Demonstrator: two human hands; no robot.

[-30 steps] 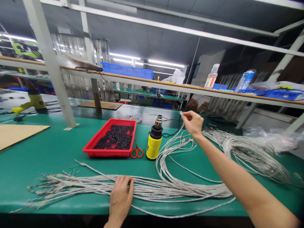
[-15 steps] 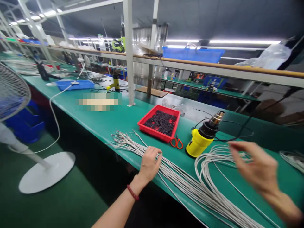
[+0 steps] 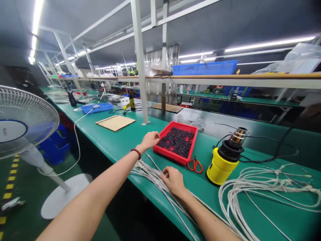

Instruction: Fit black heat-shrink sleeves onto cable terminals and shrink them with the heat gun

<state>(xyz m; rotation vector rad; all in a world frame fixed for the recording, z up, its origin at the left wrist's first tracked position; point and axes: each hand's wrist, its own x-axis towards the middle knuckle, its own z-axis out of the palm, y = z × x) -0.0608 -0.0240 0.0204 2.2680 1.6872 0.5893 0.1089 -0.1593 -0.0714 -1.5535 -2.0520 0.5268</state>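
Observation:
My left hand [image 3: 149, 139], with a red beaded bracelet [image 3: 136, 152] at the wrist, is at the left rim of a red tray [image 3: 173, 158] holding many small black pieces [image 3: 177, 142]. Its fingers are curled together, and whatever is between them is hidden. Below the tray, my right hand [image 3: 173, 179] rests on a bundle of thin white cables [image 3: 147, 174] along the bench's front edge. Those fingers are bent around cables, the tips partly out of sight. The left forearm covers part of the cable ends.
Orange-handled scissors [image 3: 195, 165] lie beside the tray. A yellow heat gun [image 3: 223, 164] stands nozzle-up to their right, near looped white cables [image 3: 250, 182]. Further left are a cardboard sheet [image 3: 115, 123], a shelf post [image 3: 140, 67] and a floor fan [image 3: 27, 124].
My left hand has moved from the cable bundle up to the red tray. My right hand has come left from beside the looped cables onto the bundle. The view has shifted.

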